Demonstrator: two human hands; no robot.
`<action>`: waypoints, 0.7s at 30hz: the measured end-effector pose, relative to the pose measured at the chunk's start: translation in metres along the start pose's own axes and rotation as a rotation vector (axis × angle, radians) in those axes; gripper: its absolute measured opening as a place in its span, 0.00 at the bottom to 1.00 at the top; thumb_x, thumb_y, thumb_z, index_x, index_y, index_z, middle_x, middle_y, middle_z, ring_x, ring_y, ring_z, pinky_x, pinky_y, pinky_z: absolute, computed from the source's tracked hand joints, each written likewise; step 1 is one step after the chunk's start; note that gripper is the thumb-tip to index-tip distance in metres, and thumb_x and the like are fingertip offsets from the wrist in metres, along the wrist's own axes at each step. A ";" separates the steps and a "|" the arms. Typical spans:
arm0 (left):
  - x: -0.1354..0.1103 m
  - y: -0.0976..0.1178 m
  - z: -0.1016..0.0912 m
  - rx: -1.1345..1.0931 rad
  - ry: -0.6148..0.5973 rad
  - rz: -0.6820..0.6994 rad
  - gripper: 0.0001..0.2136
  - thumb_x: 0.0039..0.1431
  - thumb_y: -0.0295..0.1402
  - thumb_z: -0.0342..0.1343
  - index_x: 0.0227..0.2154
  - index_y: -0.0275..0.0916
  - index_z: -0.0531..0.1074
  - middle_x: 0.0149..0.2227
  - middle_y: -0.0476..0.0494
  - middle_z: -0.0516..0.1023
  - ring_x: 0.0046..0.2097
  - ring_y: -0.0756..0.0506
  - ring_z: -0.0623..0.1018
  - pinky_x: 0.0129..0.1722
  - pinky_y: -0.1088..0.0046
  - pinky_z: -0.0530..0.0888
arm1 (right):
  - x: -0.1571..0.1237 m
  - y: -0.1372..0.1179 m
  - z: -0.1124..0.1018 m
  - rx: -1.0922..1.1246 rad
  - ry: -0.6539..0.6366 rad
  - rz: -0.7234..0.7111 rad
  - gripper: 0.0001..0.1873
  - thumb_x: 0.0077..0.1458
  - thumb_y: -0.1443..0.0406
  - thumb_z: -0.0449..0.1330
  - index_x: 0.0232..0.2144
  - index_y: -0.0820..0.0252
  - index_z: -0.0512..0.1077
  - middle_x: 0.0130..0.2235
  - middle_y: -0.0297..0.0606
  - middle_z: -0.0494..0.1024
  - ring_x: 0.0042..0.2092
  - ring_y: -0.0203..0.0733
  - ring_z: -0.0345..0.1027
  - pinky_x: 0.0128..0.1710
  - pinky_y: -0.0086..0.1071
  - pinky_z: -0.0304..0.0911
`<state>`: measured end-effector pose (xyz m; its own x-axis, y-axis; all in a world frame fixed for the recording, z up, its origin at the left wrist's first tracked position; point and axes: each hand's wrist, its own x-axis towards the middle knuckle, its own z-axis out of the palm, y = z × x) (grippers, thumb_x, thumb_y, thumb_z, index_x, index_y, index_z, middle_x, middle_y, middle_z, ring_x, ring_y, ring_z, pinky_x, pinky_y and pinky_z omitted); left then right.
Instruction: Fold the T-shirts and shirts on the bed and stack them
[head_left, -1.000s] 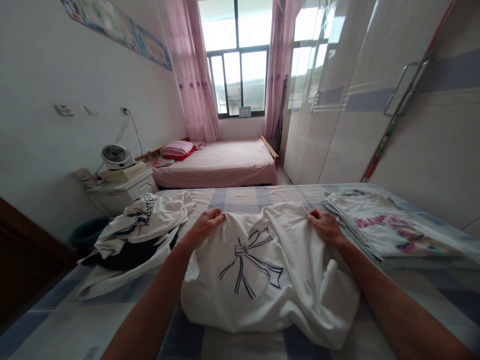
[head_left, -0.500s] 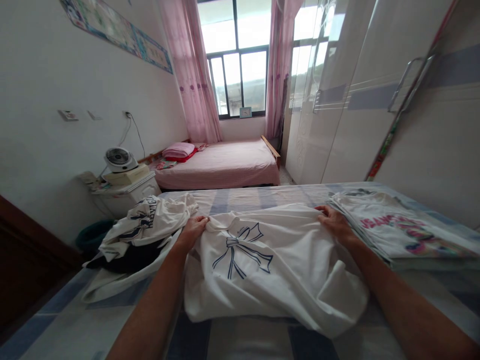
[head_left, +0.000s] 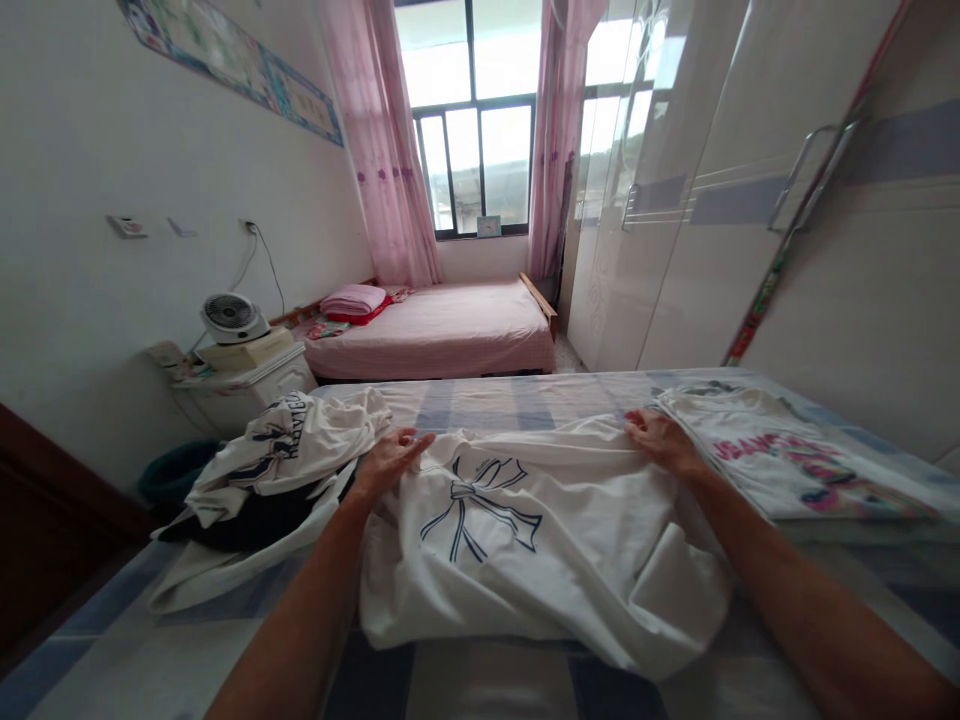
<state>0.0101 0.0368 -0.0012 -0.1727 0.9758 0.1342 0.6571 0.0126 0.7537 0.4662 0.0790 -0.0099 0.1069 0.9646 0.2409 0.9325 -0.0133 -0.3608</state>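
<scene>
A white T-shirt point(head_left: 570, 540) printed with a dark blue bow lies loosely spread and wrinkled on the bed in front of me. My left hand point(head_left: 394, 455) is at its upper left corner near the collar, fingers apart and resting against the cloth. At the upper right edge, my right hand point(head_left: 660, 438) has its fingers curled on the fabric. Left of my left forearm is a rumpled heap of white and black clothes point(head_left: 300, 430). Beyond my right hand sits a flat stack of folded shirts point(head_left: 795, 450), the top one white with pink lettering and a colourful print.
The near bed has a blue and white checked sheet point(head_left: 487, 680). Behind it stands a pink-covered bed point(head_left: 465, 320) under the window. A small fan point(head_left: 234, 318) rests on a box on the left cabinet point(head_left: 277, 380). Tall glossy wardrobes point(head_left: 690, 220) line the right side.
My left hand's fingers have loosened from the shirt's corner and spread. The shirt's upper edge has sunk lower and creased near my right hand. The view has shifted slightly.
</scene>
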 end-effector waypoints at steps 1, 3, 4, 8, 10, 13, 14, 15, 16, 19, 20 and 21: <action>-0.001 0.003 0.000 0.050 -0.012 0.028 0.28 0.43 0.54 0.58 0.41 0.37 0.75 0.37 0.41 0.80 0.36 0.43 0.78 0.34 0.72 0.69 | 0.005 -0.004 0.002 -0.028 -0.020 -0.028 0.19 0.56 0.62 0.52 0.47 0.62 0.73 0.44 0.44 0.79 0.44 0.44 0.72 0.43 0.32 0.64; -0.004 0.006 0.002 0.120 -0.024 0.070 0.25 0.44 0.51 0.57 0.41 0.37 0.76 0.36 0.41 0.80 0.37 0.42 0.78 0.36 0.72 0.69 | 0.014 -0.010 0.006 -0.069 -0.059 -0.084 0.19 0.57 0.63 0.52 0.48 0.60 0.73 0.43 0.42 0.79 0.44 0.42 0.72 0.45 0.31 0.63; -0.005 0.007 0.003 0.142 -0.021 0.075 0.22 0.46 0.48 0.56 0.38 0.38 0.76 0.34 0.42 0.80 0.36 0.42 0.77 0.36 0.72 0.69 | 0.018 -0.012 0.009 -0.082 -0.071 -0.104 0.18 0.57 0.63 0.52 0.47 0.58 0.74 0.43 0.41 0.79 0.43 0.41 0.72 0.45 0.30 0.63; -0.004 0.005 0.005 0.035 0.040 0.037 0.12 0.46 0.42 0.53 0.25 0.39 0.75 0.25 0.46 0.76 0.31 0.44 0.75 0.30 0.73 0.67 | 0.020 -0.014 0.020 -0.122 -0.074 -0.116 0.15 0.58 0.61 0.53 0.40 0.56 0.77 0.44 0.42 0.77 0.41 0.41 0.72 0.42 0.32 0.62; -0.003 0.003 0.005 -0.103 0.077 0.036 0.11 0.44 0.40 0.52 0.22 0.38 0.73 0.24 0.48 0.74 0.29 0.46 0.73 0.28 0.74 0.66 | 0.018 -0.014 0.025 -0.160 -0.055 -0.110 0.15 0.58 0.61 0.51 0.38 0.56 0.77 0.44 0.42 0.76 0.41 0.42 0.72 0.39 0.32 0.62; -0.003 0.005 0.004 -0.240 0.117 0.030 0.10 0.43 0.40 0.53 0.23 0.38 0.71 0.23 0.50 0.73 0.27 0.49 0.71 0.27 0.75 0.66 | 0.014 -0.016 0.030 -0.240 -0.023 -0.106 0.14 0.59 0.62 0.50 0.36 0.57 0.75 0.42 0.41 0.76 0.39 0.40 0.71 0.35 0.31 0.60; -0.004 0.008 0.003 -0.278 0.131 0.024 0.10 0.43 0.40 0.53 0.23 0.37 0.71 0.22 0.51 0.72 0.26 0.49 0.70 0.26 0.76 0.66 | 0.013 -0.017 0.029 -0.262 -0.022 -0.119 0.13 0.58 0.63 0.50 0.35 0.57 0.75 0.42 0.40 0.75 0.38 0.40 0.71 0.34 0.31 0.59; -0.005 0.013 0.001 -0.328 0.152 0.021 0.10 0.43 0.39 0.54 0.22 0.37 0.71 0.22 0.51 0.71 0.25 0.50 0.69 0.26 0.76 0.65 | 0.012 -0.019 0.027 -0.273 -0.013 -0.133 0.12 0.58 0.63 0.50 0.34 0.58 0.74 0.41 0.40 0.75 0.37 0.39 0.70 0.33 0.30 0.58; -0.006 0.018 -0.002 -0.380 0.177 0.022 0.09 0.43 0.39 0.55 0.22 0.37 0.70 0.21 0.52 0.70 0.24 0.50 0.69 0.25 0.77 0.65 | 0.011 -0.021 0.024 -0.271 0.015 -0.145 0.12 0.58 0.64 0.50 0.33 0.59 0.73 0.41 0.41 0.75 0.36 0.39 0.70 0.32 0.30 0.58; -0.014 0.043 -0.016 -0.482 0.283 0.080 0.09 0.46 0.38 0.55 0.25 0.36 0.72 0.23 0.51 0.72 0.24 0.51 0.68 0.24 0.77 0.63 | 0.009 -0.027 -0.003 -0.170 0.301 -0.111 0.12 0.57 0.65 0.50 0.36 0.61 0.72 0.41 0.43 0.75 0.35 0.39 0.69 0.32 0.31 0.58; -0.018 0.053 -0.022 -0.502 0.337 0.132 0.10 0.47 0.38 0.54 0.27 0.36 0.72 0.26 0.49 0.74 0.26 0.51 0.69 0.24 0.78 0.64 | 0.007 -0.029 -0.016 -0.109 0.454 -0.078 0.13 0.56 0.65 0.49 0.36 0.62 0.72 0.42 0.44 0.75 0.35 0.39 0.68 0.33 0.31 0.59; -0.024 0.064 -0.030 -0.514 0.403 0.200 0.10 0.49 0.38 0.54 0.29 0.36 0.73 0.31 0.47 0.76 0.28 0.51 0.70 0.25 0.78 0.65 | 0.005 -0.030 -0.030 -0.035 0.605 -0.048 0.13 0.56 0.64 0.50 0.37 0.62 0.72 0.42 0.45 0.74 0.36 0.40 0.68 0.34 0.32 0.60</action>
<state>0.0344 0.0082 0.0628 -0.4089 0.7899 0.4569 0.2897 -0.3625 0.8858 0.4488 0.0758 0.0296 0.2319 0.6440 0.7290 0.9509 0.0078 -0.3094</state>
